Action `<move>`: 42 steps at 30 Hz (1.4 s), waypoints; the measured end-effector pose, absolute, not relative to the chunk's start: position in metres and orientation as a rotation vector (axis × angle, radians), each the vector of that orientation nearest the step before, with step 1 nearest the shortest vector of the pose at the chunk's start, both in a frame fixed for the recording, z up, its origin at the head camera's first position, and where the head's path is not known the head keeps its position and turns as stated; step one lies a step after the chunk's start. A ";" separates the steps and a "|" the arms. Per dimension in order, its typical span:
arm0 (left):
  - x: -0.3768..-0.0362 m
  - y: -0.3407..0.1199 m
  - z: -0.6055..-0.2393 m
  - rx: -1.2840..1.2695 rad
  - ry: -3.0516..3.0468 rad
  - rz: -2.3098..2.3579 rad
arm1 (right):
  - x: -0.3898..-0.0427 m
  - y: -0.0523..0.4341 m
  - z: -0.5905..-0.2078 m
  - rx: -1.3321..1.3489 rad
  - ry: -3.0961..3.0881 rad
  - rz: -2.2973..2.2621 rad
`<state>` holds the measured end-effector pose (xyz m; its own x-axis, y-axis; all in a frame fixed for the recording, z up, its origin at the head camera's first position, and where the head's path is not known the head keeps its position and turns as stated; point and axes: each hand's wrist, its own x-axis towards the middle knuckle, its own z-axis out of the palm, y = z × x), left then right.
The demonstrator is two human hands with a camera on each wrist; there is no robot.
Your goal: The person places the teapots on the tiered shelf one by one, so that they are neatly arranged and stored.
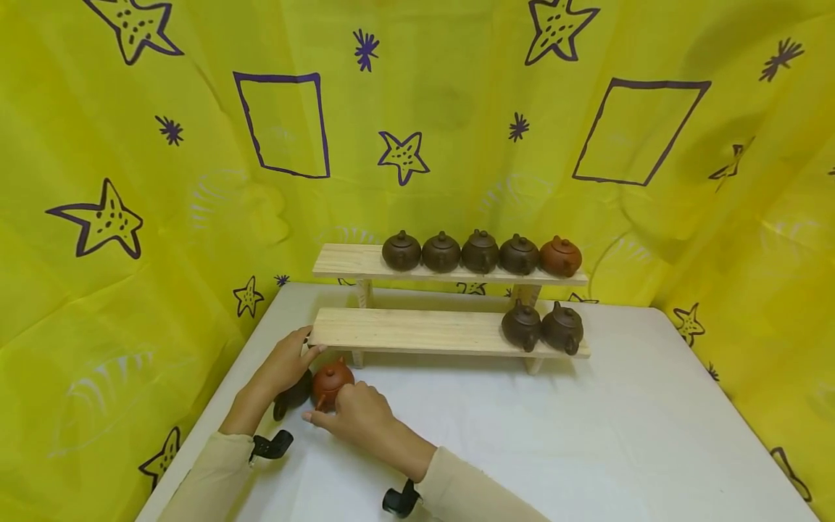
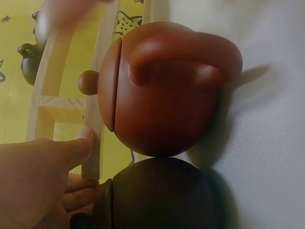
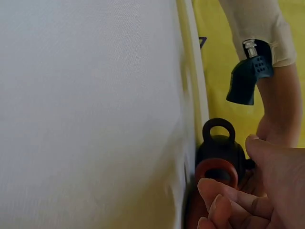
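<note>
Both hands (image 1: 355,413) half-hide two teapots (image 1: 331,383) (dark one mostly covered).

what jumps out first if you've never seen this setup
First the loud yellow star-printed cloth walling in a white table. Then the two-step wooden shelf: five small teapots line its top board and two more sit at the right end of the lower one. At the table's near left, the right hand holds a reddish teapot beside a dark teapot, where the left hand touches the lower board's end.
</note>
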<state>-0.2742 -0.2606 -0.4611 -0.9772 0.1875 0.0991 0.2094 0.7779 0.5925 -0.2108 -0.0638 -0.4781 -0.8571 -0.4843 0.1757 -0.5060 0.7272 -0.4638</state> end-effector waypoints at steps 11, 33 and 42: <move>-0.274 -0.264 -0.458 -0.327 -2.909 -0.974 | -0.214 -0.064 -0.478 0.730 -2.955 0.773; -0.272 -0.265 -0.463 -0.337 -2.915 -0.963 | -0.213 -0.053 -0.478 0.790 -2.993 0.573; -0.274 -0.261 -0.464 -0.340 -2.932 -0.955 | -0.209 -0.049 -0.481 0.800 -2.972 0.561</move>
